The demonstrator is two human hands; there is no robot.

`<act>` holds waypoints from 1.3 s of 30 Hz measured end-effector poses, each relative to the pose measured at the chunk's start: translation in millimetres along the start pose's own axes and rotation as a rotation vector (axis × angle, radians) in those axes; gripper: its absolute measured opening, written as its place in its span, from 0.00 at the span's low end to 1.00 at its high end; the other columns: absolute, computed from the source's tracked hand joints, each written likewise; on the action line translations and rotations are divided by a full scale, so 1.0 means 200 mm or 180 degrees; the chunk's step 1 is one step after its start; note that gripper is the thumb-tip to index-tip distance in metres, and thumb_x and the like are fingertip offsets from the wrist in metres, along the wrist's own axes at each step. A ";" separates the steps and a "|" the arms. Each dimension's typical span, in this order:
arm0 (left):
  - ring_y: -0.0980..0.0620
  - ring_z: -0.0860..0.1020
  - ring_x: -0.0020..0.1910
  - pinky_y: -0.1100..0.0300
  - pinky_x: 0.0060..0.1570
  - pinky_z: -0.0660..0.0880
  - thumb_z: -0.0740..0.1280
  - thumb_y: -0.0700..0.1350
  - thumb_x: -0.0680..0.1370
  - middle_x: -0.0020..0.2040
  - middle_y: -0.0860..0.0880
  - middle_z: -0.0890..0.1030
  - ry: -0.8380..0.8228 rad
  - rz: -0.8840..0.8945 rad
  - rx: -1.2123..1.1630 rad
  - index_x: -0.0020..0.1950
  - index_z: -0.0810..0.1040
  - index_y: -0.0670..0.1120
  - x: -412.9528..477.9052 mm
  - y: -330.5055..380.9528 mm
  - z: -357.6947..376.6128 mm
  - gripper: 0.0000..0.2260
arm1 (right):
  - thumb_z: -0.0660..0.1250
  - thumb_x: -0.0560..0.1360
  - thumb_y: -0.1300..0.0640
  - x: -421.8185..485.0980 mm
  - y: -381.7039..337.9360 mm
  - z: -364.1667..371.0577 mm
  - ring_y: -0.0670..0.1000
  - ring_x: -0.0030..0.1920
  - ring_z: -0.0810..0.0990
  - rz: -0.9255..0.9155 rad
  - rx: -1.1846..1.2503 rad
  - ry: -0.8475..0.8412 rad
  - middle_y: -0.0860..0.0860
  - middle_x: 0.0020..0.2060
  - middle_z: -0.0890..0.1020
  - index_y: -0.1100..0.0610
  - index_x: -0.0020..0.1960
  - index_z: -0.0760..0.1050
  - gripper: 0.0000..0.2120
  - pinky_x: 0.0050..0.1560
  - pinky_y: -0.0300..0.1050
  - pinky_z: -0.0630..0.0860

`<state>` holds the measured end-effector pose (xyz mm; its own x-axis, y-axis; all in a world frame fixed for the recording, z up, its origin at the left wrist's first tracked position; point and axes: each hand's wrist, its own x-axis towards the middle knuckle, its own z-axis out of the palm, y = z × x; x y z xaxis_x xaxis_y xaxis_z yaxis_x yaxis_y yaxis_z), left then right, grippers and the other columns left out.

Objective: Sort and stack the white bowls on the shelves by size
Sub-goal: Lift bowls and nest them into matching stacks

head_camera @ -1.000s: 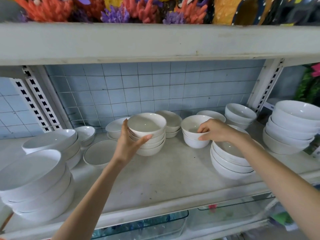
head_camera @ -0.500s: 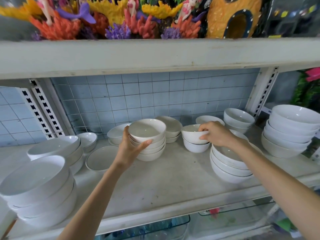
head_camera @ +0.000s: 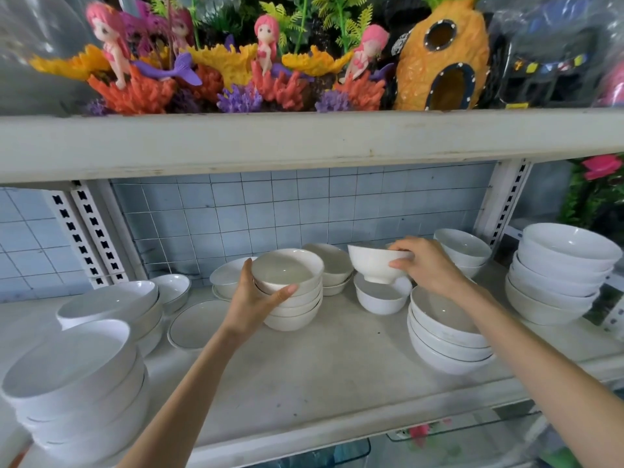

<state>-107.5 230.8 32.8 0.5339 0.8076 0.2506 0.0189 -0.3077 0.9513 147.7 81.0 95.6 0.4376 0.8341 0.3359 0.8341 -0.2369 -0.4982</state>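
Holding two white bowls at the middle shelf

Left hand (head_camera: 256, 305): fingers curled round the left side of the top bowl (head_camera: 287, 271), thumb on its near wall. That bowl sits on the centre stack (head_camera: 293, 312), mid-shelf.

Right hand (head_camera: 425, 265): fingers pinch the rim of a small bowl (head_camera: 371, 263), held tilted in the air just right of the centre stack, directly over a single bowl (head_camera: 381, 300). Whether the two touch cannot be told.

Other stock on the shelf (head_camera: 320, 376):
- wide stack (head_camera: 445, 336), near right, under the right wrist
- tall stack (head_camera: 557, 282), far right end
- two large stacks, near left (head_camera: 74, 393) and behind it (head_camera: 111, 305)
- flat dish (head_camera: 196, 322), left of the centre stack
- shallow bowls (head_camera: 332, 265) against the tiled back wall

Upper shelf: mermaid figures (head_camera: 266, 38), coloured coral, pineapple house (head_camera: 442, 55).
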 end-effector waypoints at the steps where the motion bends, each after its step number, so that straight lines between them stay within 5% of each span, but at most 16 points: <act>1: 0.54 0.76 0.57 0.70 0.49 0.72 0.80 0.56 0.61 0.57 0.52 0.77 -0.0013 -0.0012 0.0002 0.60 0.66 0.55 0.00 0.00 0.00 0.33 | 0.71 0.72 0.62 0.01 -0.02 -0.01 0.55 0.49 0.77 -0.0036 0.0032 0.0046 0.53 0.47 0.81 0.57 0.48 0.80 0.05 0.53 0.51 0.72; 4: 0.55 0.76 0.57 0.70 0.49 0.71 0.80 0.51 0.63 0.58 0.53 0.77 0.0017 -0.0085 0.0020 0.64 0.63 0.51 0.01 0.00 0.00 0.36 | 0.70 0.72 0.64 0.02 -0.08 -0.04 0.53 0.47 0.75 -0.0183 0.0246 0.0188 0.53 0.45 0.80 0.59 0.47 0.80 0.05 0.48 0.39 0.70; 8: 0.62 0.76 0.52 0.70 0.47 0.72 0.79 0.46 0.66 0.53 0.57 0.77 0.0049 -0.0085 -0.0002 0.51 0.66 0.59 0.01 0.01 0.00 0.25 | 0.70 0.72 0.65 0.02 -0.20 -0.05 0.51 0.44 0.73 -0.0429 0.0420 0.0351 0.52 0.43 0.79 0.63 0.49 0.80 0.06 0.42 0.24 0.64; 14: 0.56 0.77 0.56 0.62 0.56 0.74 0.77 0.60 0.54 0.56 0.54 0.79 0.0047 -0.0139 -0.0073 0.56 0.67 0.57 0.03 -0.02 -0.01 0.34 | 0.70 0.71 0.66 0.04 -0.39 0.02 0.46 0.39 0.72 -0.0820 0.0679 0.0331 0.50 0.41 0.77 0.62 0.49 0.81 0.06 0.42 0.26 0.65; 19: 0.55 0.78 0.57 0.57 0.59 0.75 0.78 0.60 0.56 0.58 0.50 0.80 -0.0013 -0.0080 -0.0053 0.61 0.68 0.51 0.03 -0.03 -0.02 0.38 | 0.71 0.70 0.67 0.06 -0.51 0.15 0.48 0.44 0.75 -0.1010 0.0792 0.0227 0.48 0.42 0.77 0.64 0.51 0.81 0.10 0.46 0.26 0.66; 23: 0.59 0.78 0.55 0.65 0.53 0.75 0.77 0.59 0.55 0.58 0.51 0.79 -0.0033 -0.0078 -0.0029 0.62 0.66 0.50 0.02 -0.02 -0.02 0.39 | 0.72 0.70 0.65 0.08 -0.52 0.28 0.51 0.48 0.77 -0.1087 0.0695 0.0027 0.50 0.46 0.80 0.62 0.51 0.82 0.09 0.53 0.44 0.72; 28: 0.58 0.77 0.58 0.57 0.61 0.73 0.77 0.59 0.56 0.58 0.55 0.78 0.0027 -0.0063 0.0030 0.59 0.68 0.56 0.03 -0.04 -0.02 0.35 | 0.70 0.71 0.62 0.06 -0.49 0.37 0.50 0.51 0.78 -0.1133 0.0437 -0.0076 0.45 0.46 0.80 0.56 0.49 0.82 0.07 0.52 0.53 0.74; 39: 0.55 0.76 0.61 0.51 0.65 0.72 0.79 0.60 0.56 0.61 0.51 0.78 0.0031 -0.0061 -0.0016 0.66 0.67 0.47 0.02 -0.04 -0.02 0.43 | 0.70 0.72 0.65 0.05 -0.46 0.42 0.52 0.45 0.76 -0.1305 0.0496 -0.0146 0.49 0.43 0.80 0.62 0.50 0.82 0.08 0.47 0.37 0.69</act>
<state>-108.5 238.7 27.0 0.5252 0.8182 0.2341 0.0247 -0.2897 0.9568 46.6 152.6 78.3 0.0626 0.8656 0.4969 0.8734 0.1934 -0.4469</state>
